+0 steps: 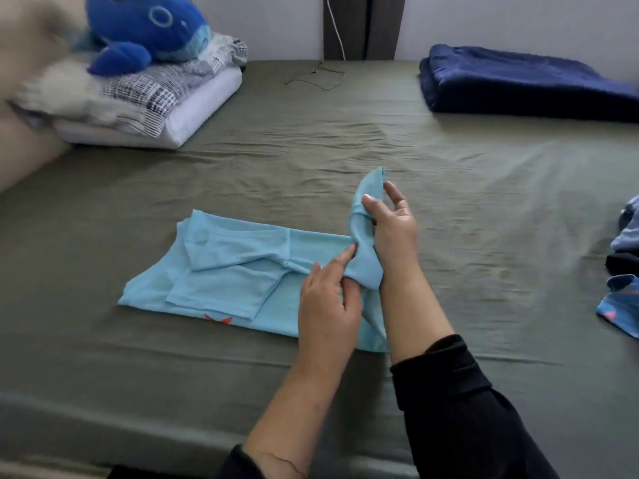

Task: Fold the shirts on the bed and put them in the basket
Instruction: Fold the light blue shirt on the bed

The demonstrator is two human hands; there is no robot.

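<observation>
1. the light blue shirt [221, 271] lies flat on the olive bed sheet [311, 150] near the front edge, partly folded: one side and sleeve are already turned in over the body, and an orange print peeks out along its near hem.
2. the other sleeve is lifted off the bed at the shirt's right end. the right hand [394, 226] pinches it between thumb and fingers, its tip standing above the hand.
3. the left hand [328, 299] grips the same sleeve lower down, close to where it joins the body, fingers curled into the cloth, just beside the right wrist.
4. progress, as i judge it: this shirt is mid-fold, with the second sleeve to lay across and the body to fold up.
5. more clothes [622, 271] wait in a heap at the right edge of the bed, unfolded. no basket is in view, so nothing can be said to be put away.
6. farther off: a folded navy blanket [518, 84], a blue plush toy [145, 32] on pillows [155, 108], and a thin cable [318, 77] by the wall.
</observation>
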